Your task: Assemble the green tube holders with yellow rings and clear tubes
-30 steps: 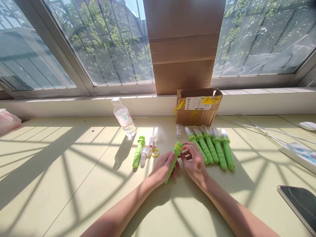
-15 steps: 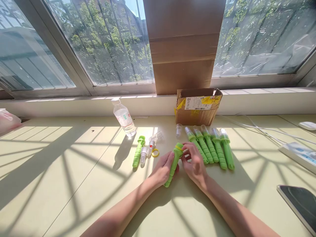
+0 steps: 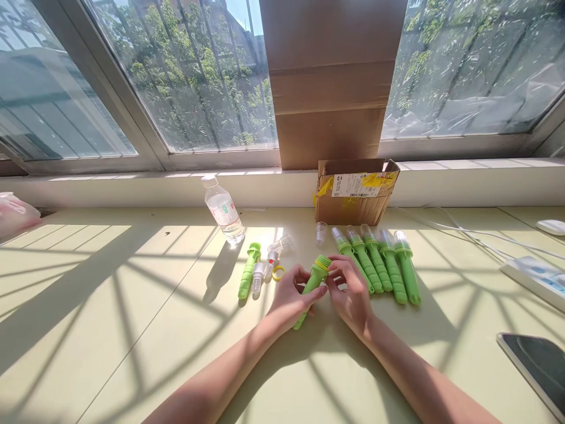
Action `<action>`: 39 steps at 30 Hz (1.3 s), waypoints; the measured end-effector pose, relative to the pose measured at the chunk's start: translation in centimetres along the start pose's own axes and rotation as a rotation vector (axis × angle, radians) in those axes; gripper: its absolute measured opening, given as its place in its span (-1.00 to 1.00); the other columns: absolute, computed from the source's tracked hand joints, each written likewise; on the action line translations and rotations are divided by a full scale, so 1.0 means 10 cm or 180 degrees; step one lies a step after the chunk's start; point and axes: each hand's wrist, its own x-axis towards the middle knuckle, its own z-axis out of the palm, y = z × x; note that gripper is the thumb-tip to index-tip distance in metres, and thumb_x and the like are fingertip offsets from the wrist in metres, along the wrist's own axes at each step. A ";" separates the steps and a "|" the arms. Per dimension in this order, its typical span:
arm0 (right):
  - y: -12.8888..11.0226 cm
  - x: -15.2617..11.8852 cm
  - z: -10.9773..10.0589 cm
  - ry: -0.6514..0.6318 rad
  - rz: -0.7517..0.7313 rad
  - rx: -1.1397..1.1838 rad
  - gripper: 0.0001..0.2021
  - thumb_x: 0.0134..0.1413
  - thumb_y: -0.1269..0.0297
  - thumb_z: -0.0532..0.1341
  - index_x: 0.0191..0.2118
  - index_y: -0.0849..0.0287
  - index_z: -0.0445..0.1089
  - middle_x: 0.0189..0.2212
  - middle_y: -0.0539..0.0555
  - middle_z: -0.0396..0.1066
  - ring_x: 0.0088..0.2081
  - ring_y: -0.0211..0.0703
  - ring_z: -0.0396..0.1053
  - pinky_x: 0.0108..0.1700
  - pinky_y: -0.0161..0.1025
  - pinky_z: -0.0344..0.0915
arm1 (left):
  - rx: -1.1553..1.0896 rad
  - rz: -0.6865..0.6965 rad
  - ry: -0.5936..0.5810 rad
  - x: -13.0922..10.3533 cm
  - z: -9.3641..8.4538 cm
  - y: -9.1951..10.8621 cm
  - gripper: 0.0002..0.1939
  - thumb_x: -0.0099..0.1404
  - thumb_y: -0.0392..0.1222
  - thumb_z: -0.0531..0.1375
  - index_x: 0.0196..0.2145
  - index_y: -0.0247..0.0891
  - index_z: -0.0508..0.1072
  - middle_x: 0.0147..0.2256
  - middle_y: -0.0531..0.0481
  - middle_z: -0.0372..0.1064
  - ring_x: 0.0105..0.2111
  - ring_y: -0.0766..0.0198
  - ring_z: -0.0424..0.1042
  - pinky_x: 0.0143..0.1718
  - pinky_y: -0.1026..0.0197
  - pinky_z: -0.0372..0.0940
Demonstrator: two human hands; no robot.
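Observation:
My left hand (image 3: 288,301) is wrapped round a green ribbed tube (image 3: 316,275), its thumb lying across the front. The tube leans with its threaded end up and to the right, and a yellow ring (image 3: 323,262) sits round its neck. My right hand (image 3: 353,296) pinches at the tube's neck from the right; its fingertips are partly hidden. Left of my hands lie another green tube (image 3: 249,272), a loose yellow ring (image 3: 278,273), two small clear pieces with white tops (image 3: 257,281) and a clear ridged cap (image 3: 281,244).
Several green tubes with clear caps (image 3: 388,268) lie in a row to the right, near a clear cup-shaped cap (image 3: 321,233). Behind stand a cardboard box (image 3: 353,206) and a water bottle (image 3: 224,212). A power strip (image 3: 536,280), cables and a phone (image 3: 534,371) are at the right.
My left thumb has moved from along the tube to across its front, and the fingers have shifted higher. My right fingers stay by the neck. The view has moved slightly.

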 end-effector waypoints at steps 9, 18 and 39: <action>0.00 -0.01 -0.01 -0.0094 -0.0040 0.0066 -0.91 0.18 0.43 0.14 -0.23 0.09 0.27 -0.08 0.10 0.33 -0.44 -0.28 0.40 -0.47 -0.24 0.44 | -0.0016 0.0115 -0.0134 -0.05 -0.01 0.08 -0.62 0.10 0.10 0.35 -0.49 -0.25 0.36 -0.53 0.05 0.42 -0.59 0.32 0.40 -0.57 0.27 0.31; 0.01 0.01 0.00 0.0019 -0.0070 -0.0072 -0.92 0.19 0.41 0.13 -0.22 0.08 0.29 -0.10 0.11 0.34 -0.33 -0.21 0.43 -0.44 -0.25 0.47 | 0.0266 0.0146 -0.0237 -0.02 -0.03 0.01 -0.65 0.23 0.11 0.24 -0.42 -0.25 0.40 -0.53 0.09 0.37 -0.62 0.39 0.29 -0.57 0.30 0.19; -0.01 0.00 0.01 -0.0031 -0.0059 -0.0093 -0.93 0.24 0.36 0.14 -0.20 0.06 0.32 -0.09 0.10 0.35 -0.42 -0.26 0.41 -0.47 -0.24 0.48 | 0.0129 0.0107 -0.0082 -0.04 -0.02 0.00 -0.62 0.16 0.15 0.29 -0.41 -0.24 0.38 -0.42 -0.02 0.53 -0.57 0.28 0.45 -0.55 0.27 0.24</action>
